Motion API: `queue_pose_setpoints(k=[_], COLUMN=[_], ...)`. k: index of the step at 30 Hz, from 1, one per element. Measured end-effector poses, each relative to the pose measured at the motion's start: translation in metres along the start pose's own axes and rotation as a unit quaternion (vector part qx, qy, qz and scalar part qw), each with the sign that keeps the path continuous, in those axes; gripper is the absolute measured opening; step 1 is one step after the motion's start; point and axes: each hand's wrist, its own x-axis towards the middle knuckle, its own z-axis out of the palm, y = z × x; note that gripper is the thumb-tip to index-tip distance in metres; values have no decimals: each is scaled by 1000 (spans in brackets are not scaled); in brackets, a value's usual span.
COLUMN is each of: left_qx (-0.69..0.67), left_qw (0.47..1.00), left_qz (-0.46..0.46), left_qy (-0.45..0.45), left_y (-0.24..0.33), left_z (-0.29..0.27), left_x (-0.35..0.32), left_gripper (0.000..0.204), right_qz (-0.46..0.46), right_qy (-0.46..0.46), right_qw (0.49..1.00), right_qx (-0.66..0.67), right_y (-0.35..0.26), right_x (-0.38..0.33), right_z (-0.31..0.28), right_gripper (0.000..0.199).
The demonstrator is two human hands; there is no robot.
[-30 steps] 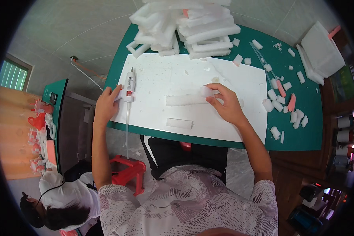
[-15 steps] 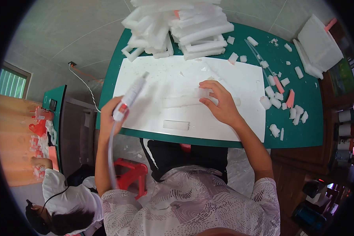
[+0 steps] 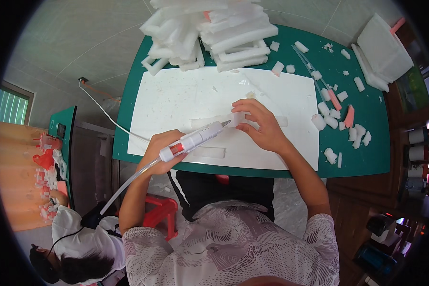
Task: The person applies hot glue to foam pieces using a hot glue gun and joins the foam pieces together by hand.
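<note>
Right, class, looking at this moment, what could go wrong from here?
1. The nozzle of the glue gun points at the small foam block in the right hand; if hot, a slip might burn that hand.
2. The long glue stick juts out behind the left hand and could catch on something.
3. The white cord crosses the table edge and might snag.

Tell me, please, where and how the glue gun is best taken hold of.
I would grip the glue gun by its rear underside, coming from the near left, as the left hand does. Its slim nozzle points right, toward the white foam piece in the right hand, so touching there seems riskier; the clear stick trailing behind looks too thin to steady it.
</note>
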Motion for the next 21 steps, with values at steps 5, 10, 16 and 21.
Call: queue_pose_setpoints(k=[5, 10, 16, 21], left_qx=[-6, -11, -16, -24], left_qw=[999, 999, 999, 998], left_qz=[-34, -43, -41, -58], left_qy=[7, 10, 25, 22], left_y=[-2, -2, -7, -10], left_z=[5, 6, 10, 11], left_x=[-2, -1, -1, -4], left_gripper=[26, 23, 21, 23], right_qz=[-2, 1, 4, 1], right_qy=[-1, -5, -5, -7], right_qw=[1000, 1000, 1000, 1000], right_qx=[9, 4, 8, 14], right_y=[1, -1, -1, -1], right_x=[0, 0, 0, 0], right_z=[0, -1, -2, -2], right_gripper=[38, 38, 38, 37])
